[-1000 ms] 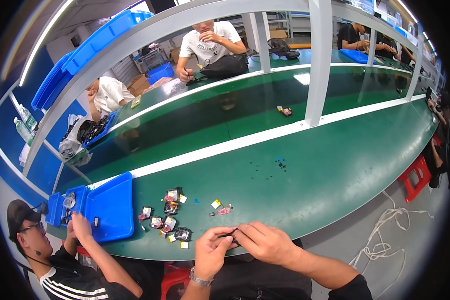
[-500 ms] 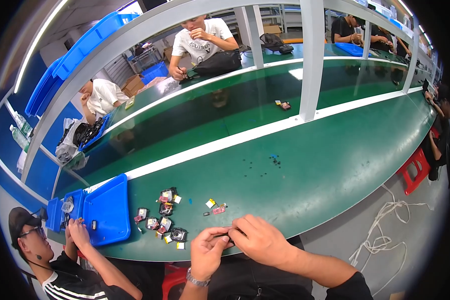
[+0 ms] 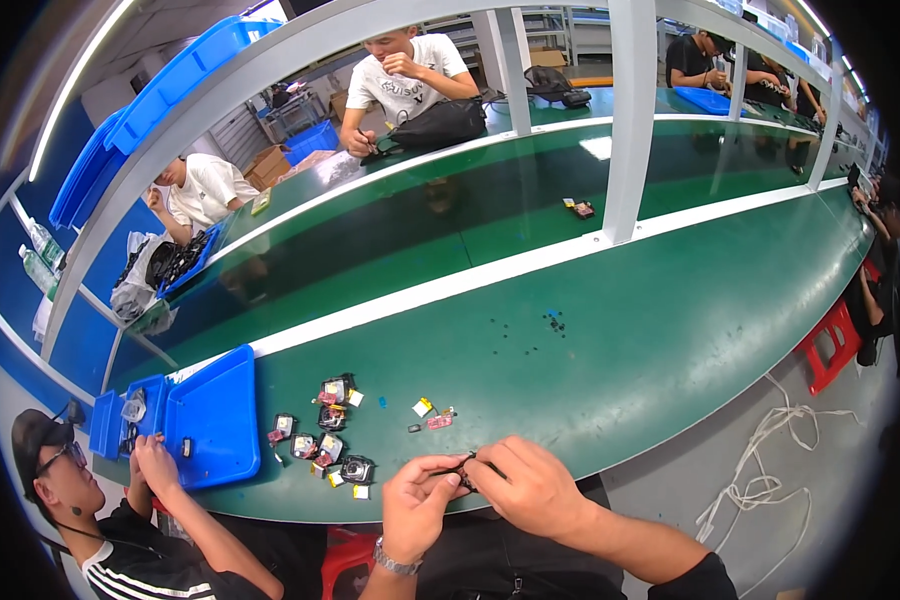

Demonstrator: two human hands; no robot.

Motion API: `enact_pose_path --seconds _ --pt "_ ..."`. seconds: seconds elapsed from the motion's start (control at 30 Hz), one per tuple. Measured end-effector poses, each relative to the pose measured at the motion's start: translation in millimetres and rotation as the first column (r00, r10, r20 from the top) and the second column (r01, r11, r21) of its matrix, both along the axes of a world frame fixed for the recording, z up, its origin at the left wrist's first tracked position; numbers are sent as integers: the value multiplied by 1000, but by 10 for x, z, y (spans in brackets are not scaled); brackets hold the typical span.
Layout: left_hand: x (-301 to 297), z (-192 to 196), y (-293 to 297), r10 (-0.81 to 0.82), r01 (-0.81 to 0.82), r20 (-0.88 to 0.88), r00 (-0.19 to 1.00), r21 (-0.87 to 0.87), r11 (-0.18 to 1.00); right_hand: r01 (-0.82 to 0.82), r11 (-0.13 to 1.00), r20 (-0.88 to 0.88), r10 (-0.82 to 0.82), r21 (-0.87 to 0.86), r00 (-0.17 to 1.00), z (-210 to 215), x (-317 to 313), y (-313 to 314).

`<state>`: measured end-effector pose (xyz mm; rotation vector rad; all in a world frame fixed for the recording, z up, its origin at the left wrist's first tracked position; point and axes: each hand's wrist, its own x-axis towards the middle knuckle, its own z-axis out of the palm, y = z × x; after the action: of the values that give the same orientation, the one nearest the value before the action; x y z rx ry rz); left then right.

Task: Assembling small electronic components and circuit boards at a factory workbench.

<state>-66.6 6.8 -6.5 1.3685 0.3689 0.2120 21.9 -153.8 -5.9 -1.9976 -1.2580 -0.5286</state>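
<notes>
My left hand [image 3: 417,503] holds a small black device casing [image 3: 464,478] at the bench's near edge, its thumb and fingers wrapped round it. Fingertips of my right hand [image 3: 530,487] are pinched on the casing's upper edge. A reddish part shows inside, though most of the piece is covered by fingers. Just beyond lie a loose red circuit board [image 3: 440,421], a white and yellow battery [image 3: 423,407] and a small dark piece [image 3: 415,428]. To the left sit several opened black device casings [image 3: 357,469] with red boards and batteries.
Blue trays [image 3: 213,420] stand at the bench's left end, beside a seated co-worker [image 3: 55,480]. Tiny black parts [image 3: 555,322] are scattered farther out on the green bench [image 3: 670,330]. A grey upright post [image 3: 627,120] rises behind. White cable [image 3: 755,490] lies on the floor at right.
My right hand has shifted slightly right and its fingers have drawn back a little, so more of the black casing shows. My left hand stays about where it was.
</notes>
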Motion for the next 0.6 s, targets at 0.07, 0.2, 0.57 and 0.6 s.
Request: enact_pose_path --seconds 0.07,0.2,0.57,0.6 --pt "-7 -4 8 0 1 -11 1000 18 1000 7 1000 -31 -8 -19 999 57 13 16" --pt "-8 -16 17 -5 6 -19 1000 33 999 -45 997 -71 41 -58 997 48 64 22" --pt "-45 26 -9 -4 5 -22 1000 20 1000 -78 995 -153 87 67 984 -57 53 -44" --pt "-42 25 -2 -1 2 -29 1000 19 1000 -80 995 -160 90 66 983 -51 62 -36"
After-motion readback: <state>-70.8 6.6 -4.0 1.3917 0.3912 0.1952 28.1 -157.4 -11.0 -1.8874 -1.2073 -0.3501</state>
